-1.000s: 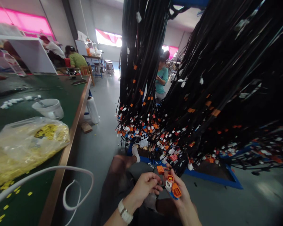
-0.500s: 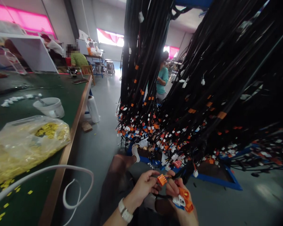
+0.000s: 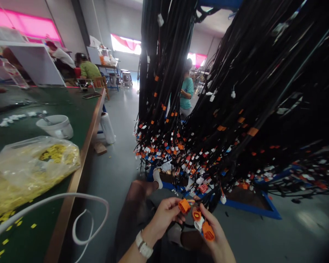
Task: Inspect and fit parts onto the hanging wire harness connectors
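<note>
The left hand pinches an orange connector at its fingertips. Just right of it, the right hand closes around a cluster of orange and white connectors. Black wire harnesses hang directly above.

Hanging black wire harnesses wall off the right and far centre. The green workbench with its yellow-filled plastic bag blocks the left. Between them, bare grey floor leaves an open lane running far.
</note>
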`<state>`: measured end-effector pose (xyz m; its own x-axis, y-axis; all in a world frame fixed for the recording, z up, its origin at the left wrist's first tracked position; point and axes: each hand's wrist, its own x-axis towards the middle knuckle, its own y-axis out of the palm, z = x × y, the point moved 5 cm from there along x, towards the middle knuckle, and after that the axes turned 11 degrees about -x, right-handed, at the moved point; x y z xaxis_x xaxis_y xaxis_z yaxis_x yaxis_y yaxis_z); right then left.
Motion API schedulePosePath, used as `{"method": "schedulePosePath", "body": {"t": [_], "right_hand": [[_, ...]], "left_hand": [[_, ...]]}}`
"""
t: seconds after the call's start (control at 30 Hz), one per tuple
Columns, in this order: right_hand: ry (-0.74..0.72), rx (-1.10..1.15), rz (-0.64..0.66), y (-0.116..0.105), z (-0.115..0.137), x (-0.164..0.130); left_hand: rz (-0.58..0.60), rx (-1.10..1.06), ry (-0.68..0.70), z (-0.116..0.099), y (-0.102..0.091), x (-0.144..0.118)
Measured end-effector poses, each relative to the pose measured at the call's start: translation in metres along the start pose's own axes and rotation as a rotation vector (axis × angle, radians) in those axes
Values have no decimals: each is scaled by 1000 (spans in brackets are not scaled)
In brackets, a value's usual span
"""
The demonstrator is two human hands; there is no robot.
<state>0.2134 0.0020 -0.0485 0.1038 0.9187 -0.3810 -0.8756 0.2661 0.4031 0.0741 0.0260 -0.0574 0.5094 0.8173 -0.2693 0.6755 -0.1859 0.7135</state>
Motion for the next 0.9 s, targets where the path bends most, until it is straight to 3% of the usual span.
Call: {"method": "schedulePosePath", "body": {"t": [0.1, 0.2, 0.43, 0.73, 0.9], "right_hand": [[59, -25, -75, 3, 1, -3], [10, -88, -130, 1, 3, -4], [-108, -344, -79, 0, 3, -4], [-145, -403, -78, -6, 4, -7], [-34, -388, -28, -6, -5, -11]], "left_hand": [[-35, 73, 14, 1, -2, 2], [-76, 131, 44, -3, -4, 3], [-101, 143, 64, -15, -2, 1], [-63, 27, 75, -16, -4, 0], [-51, -154, 44, -13, -3, 0]]}}
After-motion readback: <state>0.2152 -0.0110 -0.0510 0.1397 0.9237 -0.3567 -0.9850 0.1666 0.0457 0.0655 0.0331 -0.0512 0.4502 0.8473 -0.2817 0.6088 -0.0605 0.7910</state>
